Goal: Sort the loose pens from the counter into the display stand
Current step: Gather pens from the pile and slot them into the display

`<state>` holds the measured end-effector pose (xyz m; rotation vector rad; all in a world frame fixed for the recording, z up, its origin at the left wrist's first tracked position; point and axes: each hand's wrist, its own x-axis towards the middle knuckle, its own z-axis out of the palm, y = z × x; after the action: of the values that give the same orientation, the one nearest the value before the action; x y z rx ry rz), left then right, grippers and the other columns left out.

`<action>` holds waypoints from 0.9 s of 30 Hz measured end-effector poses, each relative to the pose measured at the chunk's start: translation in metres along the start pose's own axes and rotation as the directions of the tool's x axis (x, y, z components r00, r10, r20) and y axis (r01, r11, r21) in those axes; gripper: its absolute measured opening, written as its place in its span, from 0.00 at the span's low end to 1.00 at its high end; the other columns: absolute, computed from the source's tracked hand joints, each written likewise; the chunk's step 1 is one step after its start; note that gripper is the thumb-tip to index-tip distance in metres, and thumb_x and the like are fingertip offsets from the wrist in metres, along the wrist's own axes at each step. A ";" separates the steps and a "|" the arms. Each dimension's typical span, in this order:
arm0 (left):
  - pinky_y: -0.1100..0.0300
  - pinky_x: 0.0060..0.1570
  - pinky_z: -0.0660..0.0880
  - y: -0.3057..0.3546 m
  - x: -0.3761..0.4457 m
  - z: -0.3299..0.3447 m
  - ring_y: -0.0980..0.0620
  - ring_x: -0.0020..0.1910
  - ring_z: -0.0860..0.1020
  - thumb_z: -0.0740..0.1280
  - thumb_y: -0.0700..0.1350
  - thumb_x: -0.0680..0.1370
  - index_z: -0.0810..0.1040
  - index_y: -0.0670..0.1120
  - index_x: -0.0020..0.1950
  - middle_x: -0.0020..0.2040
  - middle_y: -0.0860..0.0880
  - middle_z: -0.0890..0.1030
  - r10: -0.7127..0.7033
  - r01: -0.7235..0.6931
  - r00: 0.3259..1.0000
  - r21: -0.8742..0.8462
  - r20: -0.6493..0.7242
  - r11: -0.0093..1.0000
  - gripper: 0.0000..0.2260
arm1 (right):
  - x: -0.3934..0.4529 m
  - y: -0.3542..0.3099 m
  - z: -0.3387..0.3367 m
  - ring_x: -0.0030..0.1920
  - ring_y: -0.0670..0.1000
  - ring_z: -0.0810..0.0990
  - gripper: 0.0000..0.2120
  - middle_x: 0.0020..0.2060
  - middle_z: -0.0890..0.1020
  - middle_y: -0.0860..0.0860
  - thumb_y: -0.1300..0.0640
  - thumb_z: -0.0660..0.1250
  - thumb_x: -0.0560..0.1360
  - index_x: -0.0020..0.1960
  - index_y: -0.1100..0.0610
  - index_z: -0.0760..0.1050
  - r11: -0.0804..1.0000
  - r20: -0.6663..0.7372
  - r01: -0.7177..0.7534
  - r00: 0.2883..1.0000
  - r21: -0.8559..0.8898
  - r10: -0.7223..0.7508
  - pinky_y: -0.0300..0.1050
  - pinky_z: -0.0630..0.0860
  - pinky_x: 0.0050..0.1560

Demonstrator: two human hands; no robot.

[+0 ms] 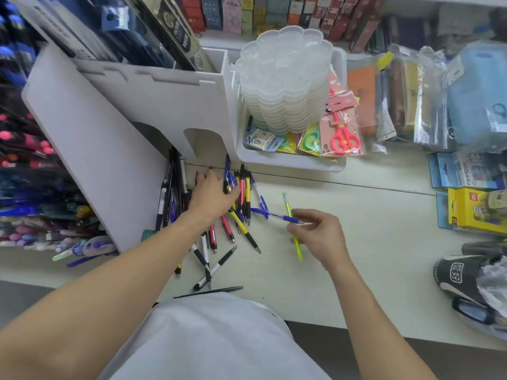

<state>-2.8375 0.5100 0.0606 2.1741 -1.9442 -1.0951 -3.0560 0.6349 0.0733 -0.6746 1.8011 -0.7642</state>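
At far left the stand (90,144) shows me only its blank white side, racks blurred. My left hand (211,197) rests flat, fingers relaxed, on the loose pens (233,215) at its foot. My right hand (318,234) pinches a blue pen (277,215) and green pen (292,229). Beyond it, a card (262,139) reads "6".

Loose pens (219,229) heaped on bench (mixed colours) beside white display stand (109,149); yellow-green pen (293,229) and blue pen (277,215) held apart from heap.
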 end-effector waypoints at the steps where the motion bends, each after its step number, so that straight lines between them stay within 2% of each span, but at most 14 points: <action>1: 0.52 0.60 0.73 -0.001 -0.008 0.000 0.43 0.67 0.72 0.70 0.59 0.76 0.68 0.39 0.69 0.69 0.40 0.69 0.000 0.000 1.000 0.016 -0.005 1.000 0.31 | 0.005 -0.003 0.004 0.36 0.54 0.87 0.14 0.41 0.87 0.49 0.65 0.77 0.70 0.52 0.50 0.84 0.997 0.011 0.028 1.000 -0.067 -0.027 0.47 0.84 0.46; 3: 0.54 0.53 0.76 -0.004 -0.023 0.000 0.45 0.58 0.77 0.72 0.59 0.75 0.67 0.40 0.69 0.64 0.42 0.73 -0.017 0.017 1.000 0.052 -0.001 0.999 0.33 | 0.012 -0.009 0.011 0.40 0.51 0.86 0.14 0.45 0.87 0.47 0.63 0.77 0.70 0.53 0.50 0.84 0.979 0.067 0.075 0.996 -0.188 -0.063 0.43 0.83 0.46; 5: 0.56 0.43 0.77 -0.008 -0.030 0.005 0.49 0.46 0.79 0.74 0.56 0.74 0.67 0.42 0.65 0.52 0.45 0.79 -0.053 0.052 0.998 0.031 0.034 0.998 0.28 | 0.014 -0.012 0.015 0.41 0.49 0.86 0.13 0.47 0.86 0.45 0.63 0.76 0.71 0.53 0.51 0.84 0.953 0.132 0.115 0.988 -0.280 -0.081 0.43 0.83 0.47; 6: 0.54 0.41 0.79 -0.010 -0.032 0.008 0.49 0.43 0.80 0.75 0.54 0.74 0.67 0.43 0.62 0.49 0.46 0.80 -0.083 0.083 0.995 -0.011 0.055 0.996 0.26 | 0.013 -0.011 0.015 0.41 0.48 0.85 0.13 0.47 0.85 0.44 0.63 0.76 0.71 0.54 0.52 0.84 0.936 0.160 0.133 0.984 -0.326 -0.084 0.44 0.83 0.47; 9: 0.48 0.43 0.83 -0.016 -0.034 0.012 0.46 0.41 0.84 0.77 0.47 0.73 0.69 0.43 0.61 0.47 0.45 0.82 -0.159 0.171 0.984 -0.172 0.082 0.970 0.23 | 0.008 -0.005 0.011 0.41 0.47 0.85 0.13 0.46 0.85 0.44 0.62 0.75 0.71 0.55 0.52 0.84 0.895 0.222 0.158 0.973 -0.418 -0.068 0.38 0.81 0.44; 12: 0.47 0.42 0.84 -0.018 -0.034 0.012 0.47 0.37 0.85 0.76 0.41 0.72 0.72 0.45 0.57 0.44 0.45 0.82 -0.200 0.219 0.975 -0.295 0.091 0.930 0.19 | 0.003 -0.002 0.007 0.40 0.43 0.84 0.13 0.46 0.83 0.44 0.61 0.75 0.72 0.55 0.51 0.83 0.877 0.230 0.162 0.971 -0.452 -0.061 0.28 0.75 0.39; 15: 0.51 0.43 0.83 -0.014 -0.035 0.013 0.47 0.37 0.85 0.75 0.39 0.73 0.78 0.44 0.43 0.41 0.43 0.84 -0.185 0.190 0.982 -0.260 0.042 0.947 0.07 | -0.003 0.002 0.010 0.42 0.43 0.83 0.13 0.46 0.84 0.43 0.61 0.74 0.73 0.55 0.49 0.83 0.891 0.209 0.137 0.977 -0.433 -0.048 0.27 0.74 0.40; 16: 0.55 0.41 0.81 -0.013 -0.036 0.013 0.47 0.38 0.84 0.76 0.41 0.73 0.79 0.43 0.39 0.40 0.43 0.84 -0.174 0.175 0.984 -0.234 0.025 0.956 0.07 | -0.005 0.004 0.011 0.43 0.45 0.84 0.13 0.46 0.85 0.45 0.61 0.74 0.73 0.55 0.50 0.83 0.904 0.196 0.116 0.980 -0.411 -0.037 0.32 0.77 0.43; 18: 0.63 0.36 0.74 -0.013 -0.033 0.016 0.51 0.38 0.82 0.76 0.45 0.74 0.83 0.41 0.37 0.36 0.47 0.83 -0.173 0.177 0.984 -0.207 0.034 0.962 0.09 | -0.008 0.011 0.014 0.43 0.47 0.86 0.13 0.46 0.87 0.48 0.61 0.73 0.73 0.56 0.51 0.84 0.930 0.161 0.067 0.987 -0.360 -0.008 0.42 0.82 0.49; 19: 0.65 0.35 0.72 -0.013 -0.032 0.017 0.52 0.38 0.81 0.75 0.46 0.74 0.84 0.41 0.36 0.34 0.48 0.81 -0.173 0.179 0.984 -0.208 0.048 0.962 0.10 | -0.010 0.015 0.016 0.42 0.47 0.86 0.13 0.45 0.87 0.48 0.61 0.72 0.74 0.57 0.51 0.85 0.938 0.150 0.047 0.989 -0.344 0.005 0.44 0.82 0.51; 21: 0.64 0.38 0.71 -0.013 -0.031 0.021 0.51 0.38 0.80 0.73 0.46 0.75 0.82 0.41 0.33 0.32 0.47 0.78 -0.162 0.172 0.985 -0.213 0.063 0.962 0.13 | -0.015 0.023 0.020 0.40 0.44 0.86 0.13 0.43 0.87 0.47 0.61 0.72 0.75 0.58 0.52 0.85 0.945 0.142 0.031 0.990 -0.327 0.017 0.40 0.82 0.50; 24: 0.62 0.42 0.71 -0.012 -0.036 0.018 0.58 0.35 0.76 0.70 0.46 0.78 0.83 0.39 0.40 0.40 0.46 0.82 -0.154 0.156 0.988 -0.224 0.026 0.962 0.12 | -0.020 0.029 0.020 0.39 0.45 0.86 0.13 0.40 0.87 0.47 0.61 0.72 0.75 0.58 0.52 0.85 0.956 0.121 0.017 0.992 -0.293 0.020 0.32 0.79 0.43; 25: 0.61 0.40 0.72 -0.012 -0.037 0.014 0.55 0.36 0.77 0.69 0.47 0.79 0.82 0.39 0.43 0.41 0.46 0.82 -0.142 0.138 0.990 -0.234 0.001 0.962 0.12 | -0.022 0.029 0.019 0.37 0.48 0.86 0.13 0.38 0.87 0.48 0.62 0.72 0.75 0.58 0.52 0.85 0.967 0.103 -0.002 0.994 -0.255 0.029 0.33 0.79 0.42; 27: 0.59 0.37 0.74 -0.010 -0.037 0.003 0.48 0.40 0.81 0.66 0.47 0.81 0.77 0.41 0.48 0.42 0.45 0.83 -0.101 0.093 0.995 -0.250 -0.021 0.964 0.09 | -0.025 0.026 0.016 0.34 0.52 0.85 0.13 0.35 0.87 0.51 0.64 0.72 0.75 0.57 0.55 0.85 0.993 0.055 -0.041 0.997 -0.115 0.047 0.41 0.82 0.43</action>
<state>-2.8292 0.5458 0.0714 2.1545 -1.6018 -1.2321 -3.0354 0.6672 0.0637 -0.7218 1.8111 -0.6101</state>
